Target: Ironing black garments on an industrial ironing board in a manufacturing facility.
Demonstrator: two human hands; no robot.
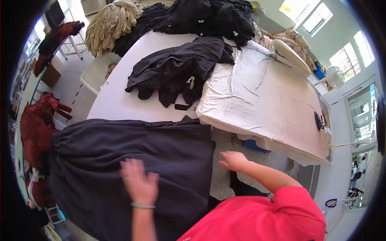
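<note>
A large black cloth garment [132, 144], gathered at its left end, is spread over the near side of the table and hangs down toward me. My left hand [138, 180], slightly blurred, is over the middle of this cloth with its fingers stretched out. Whether its palm touches the fabric I cannot tell. Past the cloth's right edge, my right hand [234, 160] is held above the floor, its fingers stretched to the left and holding nothing. Farther back on the table lies a crumpled black garment [173, 66] with a white tag.
A padded white-covered board [257, 96] stands at the right. Heaps of black cloth [201, 18] and beige cloth [110, 26] fill the table's far end. Dark red garments [38, 128] hang on the left. A white fan [334, 76] stands by the windows; a white bin [94, 74] sits beside the table.
</note>
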